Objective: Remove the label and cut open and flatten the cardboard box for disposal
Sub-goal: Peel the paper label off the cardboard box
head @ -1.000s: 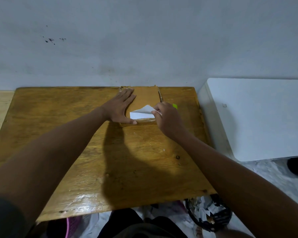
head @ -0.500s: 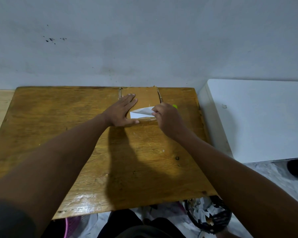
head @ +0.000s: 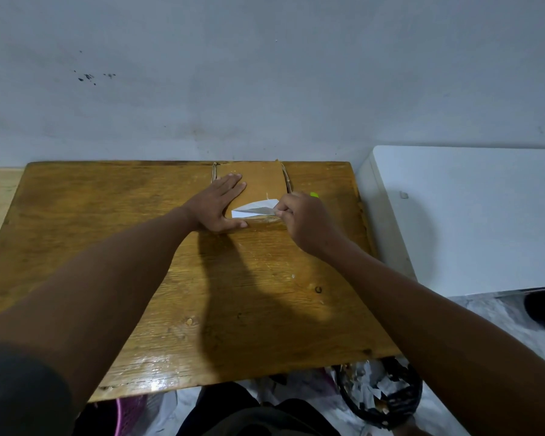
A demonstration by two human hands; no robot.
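Observation:
A brown cardboard box [head: 263,180] lies at the far edge of the wooden table [head: 107,234], against the wall. A white label [head: 255,209] sits on its near part, one corner lifted and folded over. My left hand [head: 217,204] lies flat on the box's left side with fingers spread, pressing it down. My right hand [head: 306,220] pinches the label's lifted right corner between thumb and fingers. A small bright green object [head: 314,194] peeks out just behind my right hand; what it is cannot be told.
A white cabinet [head: 469,215] stands to the right of the table. Under the table's near right corner sits a black bin [head: 381,394] with paper scraps. A grey wall rises right behind the table. Something pink [head: 120,413] lies on the floor below.
My right hand has shifted slightly right and toward me, drawing the lifted label flatter and longer. My left hand slid a little toward the box's near left corner.

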